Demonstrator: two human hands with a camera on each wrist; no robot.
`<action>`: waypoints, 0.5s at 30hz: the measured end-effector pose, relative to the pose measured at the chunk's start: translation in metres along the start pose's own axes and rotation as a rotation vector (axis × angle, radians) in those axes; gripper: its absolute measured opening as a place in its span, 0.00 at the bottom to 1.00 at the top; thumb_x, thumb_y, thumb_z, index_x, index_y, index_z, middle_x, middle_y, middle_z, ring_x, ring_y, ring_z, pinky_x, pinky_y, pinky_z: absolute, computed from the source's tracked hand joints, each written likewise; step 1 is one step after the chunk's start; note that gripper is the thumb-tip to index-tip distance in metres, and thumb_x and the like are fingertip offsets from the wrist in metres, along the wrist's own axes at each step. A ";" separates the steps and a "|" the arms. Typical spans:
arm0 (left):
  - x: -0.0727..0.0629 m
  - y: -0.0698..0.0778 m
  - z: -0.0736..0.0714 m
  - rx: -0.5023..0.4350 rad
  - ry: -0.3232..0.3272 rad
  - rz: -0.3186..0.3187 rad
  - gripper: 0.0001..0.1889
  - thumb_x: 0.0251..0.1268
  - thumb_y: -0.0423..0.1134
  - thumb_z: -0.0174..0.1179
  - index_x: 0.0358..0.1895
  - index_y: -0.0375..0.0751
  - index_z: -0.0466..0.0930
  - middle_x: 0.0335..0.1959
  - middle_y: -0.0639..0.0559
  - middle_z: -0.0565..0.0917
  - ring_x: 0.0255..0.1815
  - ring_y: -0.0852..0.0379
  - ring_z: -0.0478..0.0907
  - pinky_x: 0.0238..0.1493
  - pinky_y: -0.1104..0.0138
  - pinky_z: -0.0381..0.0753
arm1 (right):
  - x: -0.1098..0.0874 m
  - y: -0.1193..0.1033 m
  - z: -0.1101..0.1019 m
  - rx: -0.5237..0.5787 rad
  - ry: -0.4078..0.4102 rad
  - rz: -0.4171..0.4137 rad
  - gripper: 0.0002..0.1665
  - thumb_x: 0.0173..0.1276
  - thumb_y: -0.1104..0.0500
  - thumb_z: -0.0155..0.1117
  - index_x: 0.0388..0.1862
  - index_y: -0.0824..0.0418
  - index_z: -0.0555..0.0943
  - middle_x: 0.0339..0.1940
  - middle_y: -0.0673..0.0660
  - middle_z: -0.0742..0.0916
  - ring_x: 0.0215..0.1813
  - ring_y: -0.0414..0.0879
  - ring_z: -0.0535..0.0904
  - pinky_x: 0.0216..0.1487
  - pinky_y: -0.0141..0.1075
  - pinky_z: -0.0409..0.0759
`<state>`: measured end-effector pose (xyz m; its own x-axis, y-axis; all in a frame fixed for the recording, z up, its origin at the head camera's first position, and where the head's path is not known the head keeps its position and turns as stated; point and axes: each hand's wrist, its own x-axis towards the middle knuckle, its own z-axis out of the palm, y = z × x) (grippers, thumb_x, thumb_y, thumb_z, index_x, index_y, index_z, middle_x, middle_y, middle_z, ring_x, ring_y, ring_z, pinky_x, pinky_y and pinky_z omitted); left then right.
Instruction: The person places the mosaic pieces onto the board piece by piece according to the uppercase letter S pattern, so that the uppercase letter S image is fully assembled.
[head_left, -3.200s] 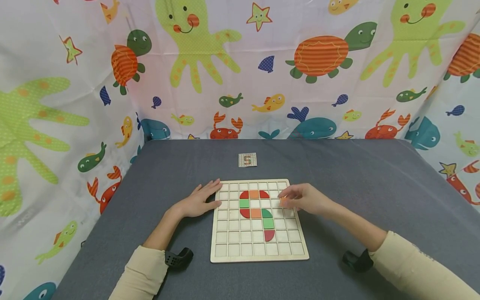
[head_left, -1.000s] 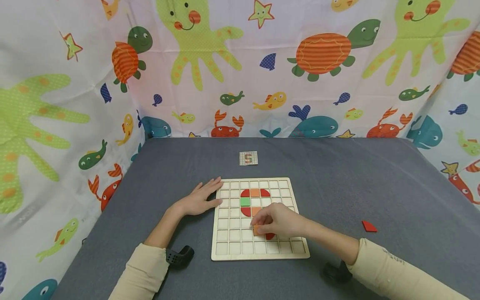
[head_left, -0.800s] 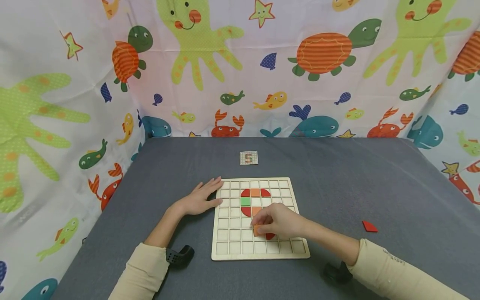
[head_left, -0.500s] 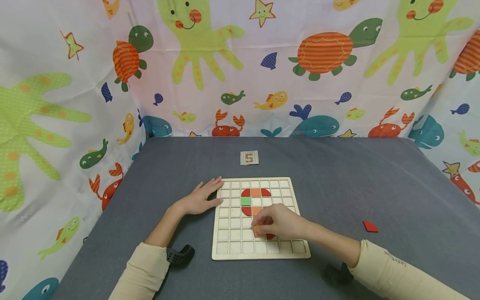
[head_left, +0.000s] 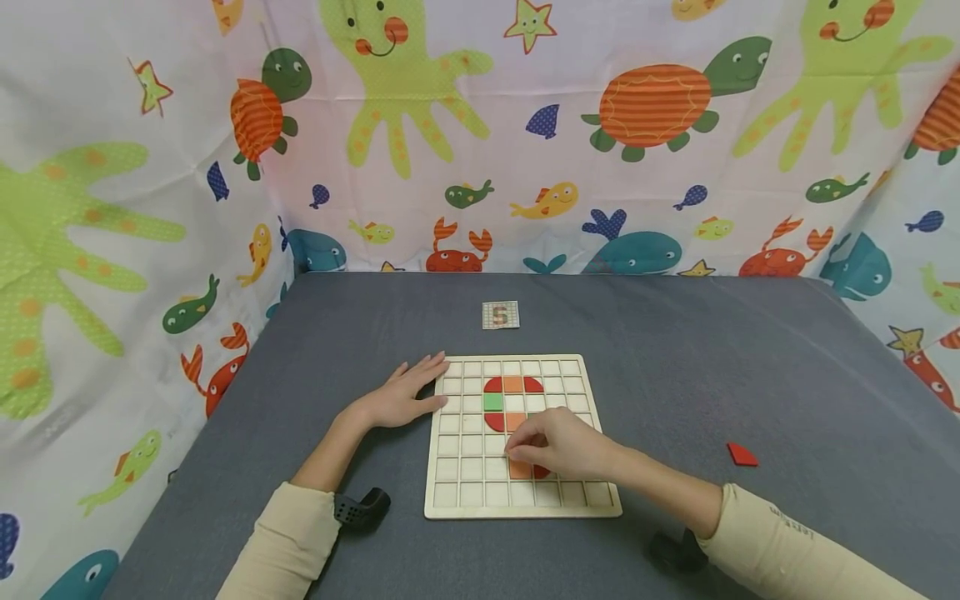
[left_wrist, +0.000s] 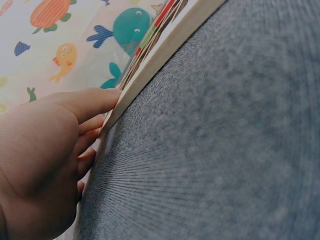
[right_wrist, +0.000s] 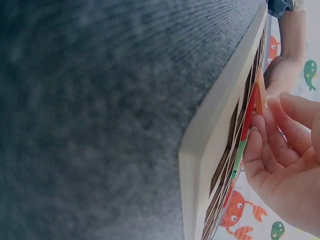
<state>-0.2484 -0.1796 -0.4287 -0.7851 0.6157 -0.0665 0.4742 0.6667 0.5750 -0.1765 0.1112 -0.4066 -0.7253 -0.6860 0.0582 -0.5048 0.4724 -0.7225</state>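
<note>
My left hand (head_left: 396, 402) lies with straight, spread fingers on the left rim of a wooden grid board (head_left: 465, 500); in the left wrist view its thumb (left_wrist: 102, 101) touches the board's edge. Over the lower middle of the board, my right hand (head_left: 562, 444) holds an orange square tile (head_left: 519, 470) with bent fingers, low at a cell left of a red rounded tile (head_left: 541, 472). In the right wrist view this orange tile (right_wrist: 259, 100) stands tilted at the fingertips. Farther up, red, orange and green tiles (head_left: 492, 402) lie in cells; the right hand hides some cells.
A small card (head_left: 500, 315) with a gridded, coloured figure lies behind the board. To the right, a red quarter-round tile (head_left: 742, 455) rests on the grey cloth (head_left: 660, 358). A printed sea-animal curtain (head_left: 480, 100) surrounds the table.
My right hand has carried the orange tile from the board's right edge to the lower middle, and the tile now sits lower under the fingers. My left hand has stayed on the rim.
</note>
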 end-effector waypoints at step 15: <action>0.000 0.002 0.000 0.006 0.000 -0.016 0.35 0.72 0.47 0.53 0.75 0.34 0.51 0.76 0.41 0.49 0.75 0.43 0.41 0.70 0.45 0.34 | 0.002 -0.003 0.002 0.037 0.016 0.045 0.04 0.67 0.61 0.64 0.35 0.57 0.86 0.24 0.45 0.84 0.20 0.33 0.67 0.24 0.28 0.68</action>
<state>-0.2477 -0.1785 -0.4274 -0.7924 0.6052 -0.0757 0.4643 0.6790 0.5687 -0.1757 0.1077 -0.4057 -0.7541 -0.6557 0.0357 -0.4542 0.4815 -0.7496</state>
